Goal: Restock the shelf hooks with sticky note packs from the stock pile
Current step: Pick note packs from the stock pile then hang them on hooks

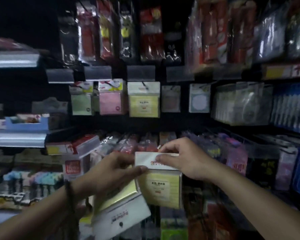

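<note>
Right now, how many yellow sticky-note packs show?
3: hanging pack on its hook; upright pack pinched by right hand; tilted pack in left hand. Others may hide behind.

Dark gap (pixel 142 123) below hanging packs (pixel 143 99) looks passable.

My right hand (pixel 182 158) pinches the white header of the held pack (pixel 161 187), a yellow one, at six o'clock in frame. My left hand (pixel 111 172) grips its nine o'clock edge. A second pack (pixel 121 213) lies upside down under my left palm, toward seven o'clock. At twelve o'clock from my hands, a hung pack (pixel 143 101), also yellow, sits on its hook (pixel 145 86). A pink pack (pixel 110 101) and a green pack (pixel 80 101) hang at its nine o'clock. Everything is dim and blurred.
</note>
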Demonstrator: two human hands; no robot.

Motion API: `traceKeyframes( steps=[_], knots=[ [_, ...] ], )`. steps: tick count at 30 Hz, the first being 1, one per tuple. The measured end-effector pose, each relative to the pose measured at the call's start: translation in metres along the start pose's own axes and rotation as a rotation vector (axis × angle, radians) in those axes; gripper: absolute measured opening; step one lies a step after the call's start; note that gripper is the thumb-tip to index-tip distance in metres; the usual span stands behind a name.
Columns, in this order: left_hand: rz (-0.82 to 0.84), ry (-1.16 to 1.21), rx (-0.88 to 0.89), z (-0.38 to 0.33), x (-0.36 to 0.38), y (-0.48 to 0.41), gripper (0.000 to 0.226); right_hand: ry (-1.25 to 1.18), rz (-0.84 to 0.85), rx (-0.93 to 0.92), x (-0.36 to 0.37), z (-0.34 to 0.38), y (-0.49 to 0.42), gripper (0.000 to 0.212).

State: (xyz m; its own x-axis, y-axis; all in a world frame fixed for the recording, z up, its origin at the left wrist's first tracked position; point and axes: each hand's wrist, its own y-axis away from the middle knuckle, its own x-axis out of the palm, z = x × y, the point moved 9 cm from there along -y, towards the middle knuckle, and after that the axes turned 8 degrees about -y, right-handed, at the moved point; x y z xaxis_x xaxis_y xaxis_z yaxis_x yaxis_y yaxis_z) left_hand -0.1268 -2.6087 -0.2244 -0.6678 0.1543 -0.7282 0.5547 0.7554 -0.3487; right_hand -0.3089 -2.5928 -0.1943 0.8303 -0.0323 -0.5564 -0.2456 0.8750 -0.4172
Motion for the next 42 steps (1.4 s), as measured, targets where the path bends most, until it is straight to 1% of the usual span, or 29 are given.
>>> traceKeyframes(
  steps=[2,3,6,8,10,12,14,16,20,26,30,32,34,36,38,39,41,42],
  knots=[
    [-0.067,0.069,-0.025,0.002,-0.027,-0.009,0.028,-0.012,-0.111,-0.015,-0.01,0.014,-0.021,0.005],
    [-0.099,0.111,-0.037,0.003,-0.04,-0.014,0.028,-0.035,-0.184,-0.033,-0.017,0.021,-0.031,0.007],
    [-0.165,0.226,-0.081,0.004,-0.074,-0.03,0.034,-0.228,-0.327,-0.136,-0.031,0.041,-0.049,0.036],
    [-0.214,0.271,-0.118,0.003,-0.093,-0.04,0.028,-0.311,-0.424,-0.208,-0.04,0.05,-0.052,0.046],
    [-0.256,0.298,-0.14,-0.001,-0.109,-0.051,0.024,-0.295,-0.546,-0.268,-0.049,0.054,-0.054,0.044],
    [-0.261,0.251,-0.152,-0.008,-0.119,-0.063,0.026,-0.25,-0.644,-0.306,-0.056,0.055,-0.058,0.032],
    [-0.263,0.2,-0.14,-0.017,-0.129,-0.074,0.029,-0.206,-0.705,-0.309,-0.063,0.055,-0.067,0.022],
    [-0.301,0.151,-0.136,-0.024,-0.139,-0.084,0.033,-0.23,-0.723,-0.302,-0.069,0.054,-0.078,0.018],
    [-0.396,0.112,-0.145,-0.028,-0.15,-0.094,0.036,-0.313,-0.765,-0.312,-0.074,0.049,-0.095,0.017],
    [-0.422,0.163,-0.141,-0.03,-0.15,-0.107,0.035,-0.408,-0.825,-0.354,-0.077,0.048,-0.109,0.022],
    [-0.45,0.166,-0.147,-0.028,-0.155,-0.114,0.033,-0.393,-0.817,-0.355,-0.08,0.049,-0.119,0.023],
    [-0.47,0.09,-0.154,-0.026,-0.158,-0.118,0.033,-0.348,-0.812,-0.333,-0.078,0.046,-0.122,0.022],
    [-0.5,-0.052,-0.167,-0.024,-0.161,-0.124,0.033,-0.277,-0.801,-0.336,-0.075,0.045,-0.123,0.021],
    [-0.536,-0.201,-0.19,-0.02,-0.165,-0.132,0.031,-0.127,-0.756,-0.363,-0.07,0.05,-0.124,0.032],
    [-0.543,-0.331,-0.207,-0.017,-0.166,-0.138,0.034,0.062,-0.707,-0.337,-0.065,0.053,-0.127,0.049],
    [-0.548,-0.407,-0.207,-0.017,-0.165,-0.139,0.037,0.132,-0.687,-0.311,-0.064,0.054,-0.128,0.054],
    [-0.566,-0.552,-0.196,-0.02,-0.163,-0.137,0.039,0.22,-0.657,-0.258,-0.062,0.055,-0.131,0.059],
    [-0.576,-0.588,-0.189,-0.02,-0.161,-0.135,0.039,0.249,-0.639,-0.228,-0.061,0.056,-0.133,0.06]
  ],
)
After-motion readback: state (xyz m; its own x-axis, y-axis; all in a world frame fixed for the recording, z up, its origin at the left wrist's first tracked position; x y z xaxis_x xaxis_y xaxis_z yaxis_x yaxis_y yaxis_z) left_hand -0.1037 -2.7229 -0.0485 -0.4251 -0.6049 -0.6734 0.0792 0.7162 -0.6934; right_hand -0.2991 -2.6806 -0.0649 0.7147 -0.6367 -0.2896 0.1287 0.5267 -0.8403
